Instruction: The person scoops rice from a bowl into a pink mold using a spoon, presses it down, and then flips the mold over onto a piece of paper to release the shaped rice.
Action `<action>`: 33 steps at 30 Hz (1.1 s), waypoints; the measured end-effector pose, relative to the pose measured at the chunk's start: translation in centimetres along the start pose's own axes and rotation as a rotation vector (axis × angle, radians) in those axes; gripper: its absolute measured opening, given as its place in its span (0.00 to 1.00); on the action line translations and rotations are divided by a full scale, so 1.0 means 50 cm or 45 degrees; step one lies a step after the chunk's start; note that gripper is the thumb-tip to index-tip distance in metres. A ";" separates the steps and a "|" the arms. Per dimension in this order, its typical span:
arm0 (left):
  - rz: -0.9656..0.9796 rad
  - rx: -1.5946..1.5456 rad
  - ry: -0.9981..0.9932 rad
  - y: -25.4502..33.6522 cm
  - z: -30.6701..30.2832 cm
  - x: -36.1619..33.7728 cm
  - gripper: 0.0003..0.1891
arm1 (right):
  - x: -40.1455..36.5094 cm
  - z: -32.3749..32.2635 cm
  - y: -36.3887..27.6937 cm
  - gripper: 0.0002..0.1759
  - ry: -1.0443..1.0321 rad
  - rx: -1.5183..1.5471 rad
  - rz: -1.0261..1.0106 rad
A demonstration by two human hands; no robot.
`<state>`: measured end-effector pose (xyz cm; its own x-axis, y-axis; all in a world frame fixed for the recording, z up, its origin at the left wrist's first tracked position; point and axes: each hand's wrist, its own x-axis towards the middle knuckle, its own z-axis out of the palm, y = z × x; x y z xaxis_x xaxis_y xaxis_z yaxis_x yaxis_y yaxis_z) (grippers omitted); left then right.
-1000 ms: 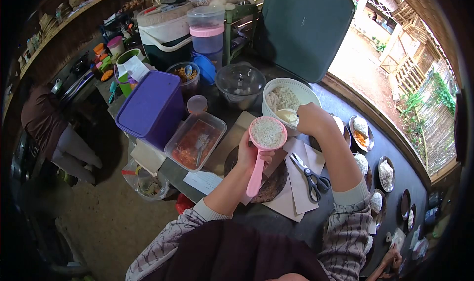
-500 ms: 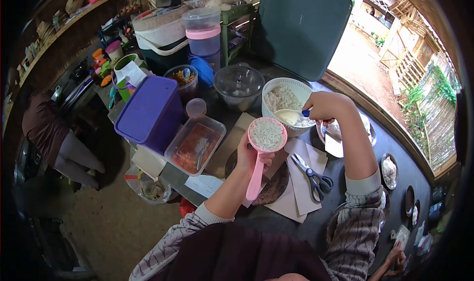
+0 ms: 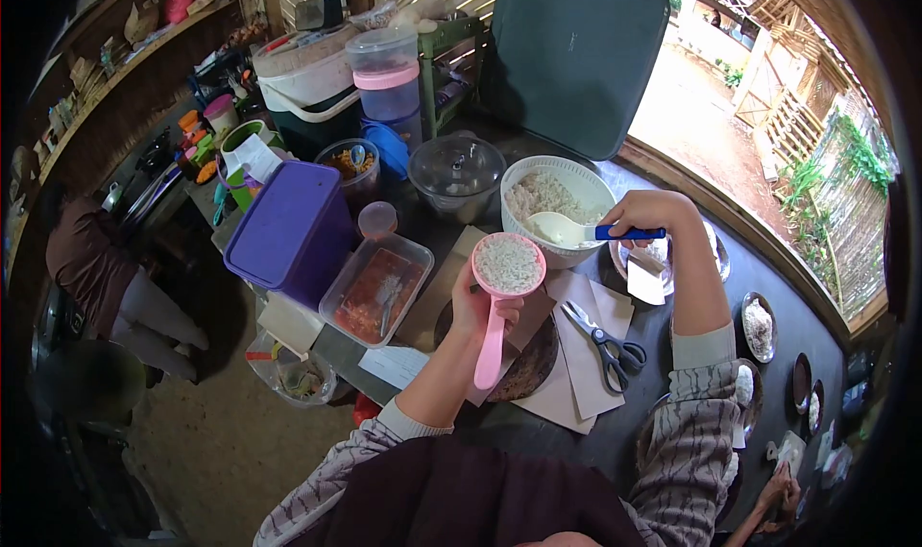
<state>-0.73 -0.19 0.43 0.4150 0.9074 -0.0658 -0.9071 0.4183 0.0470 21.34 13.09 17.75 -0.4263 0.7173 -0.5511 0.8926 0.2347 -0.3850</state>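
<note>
Nearest, the left hand (image 3: 477,309) grips the handle of a round pink plastic scoop (image 3: 506,267) filled with white rice, held upright. Just beyond it, the right hand (image 3: 645,213) clasps a blue-handled white rice paddle (image 3: 574,231), its blade over the white plastic rice bowl (image 3: 595,187).

The right hand (image 3: 653,216) now sits further right, at centre right of the frame, clear of the white round plastic bowl of rice (image 3: 586,170). The white rice paddle with a blue handle (image 3: 576,230), earlier mostly hidden under the hand, now lies level over the bowl's near rim with its handle exposed.
</note>
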 end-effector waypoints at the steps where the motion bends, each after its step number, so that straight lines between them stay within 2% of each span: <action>1: -0.006 -0.006 0.001 0.000 0.000 0.000 0.32 | 0.003 0.001 0.004 0.15 0.001 0.001 0.001; 6: -0.025 -0.008 0.018 -0.004 -0.007 0.006 0.32 | 0.030 0.026 0.013 0.16 -0.026 0.317 0.103; 7: -0.031 -0.011 0.013 -0.003 -0.005 0.006 0.32 | 0.031 0.029 0.014 0.11 -0.016 0.301 0.103; 14: -0.020 0.017 0.034 0.002 -0.010 0.002 0.32 | 0.015 0.026 0.041 0.10 -0.065 0.320 0.002; 24: -0.007 -0.053 0.100 0.001 -0.001 0.001 0.31 | -0.019 0.045 0.097 0.14 0.129 0.661 -0.078; 33: -0.009 0.030 0.047 0.003 -0.003 0.005 0.33 | -0.111 0.074 0.021 0.17 0.159 0.609 -0.274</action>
<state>-0.77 0.11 0.27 0.4179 0.9027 -0.1027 -0.9022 0.4257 0.0701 24.08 6.95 17.68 -0.5459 0.7651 -0.3416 0.6080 0.0812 -0.7898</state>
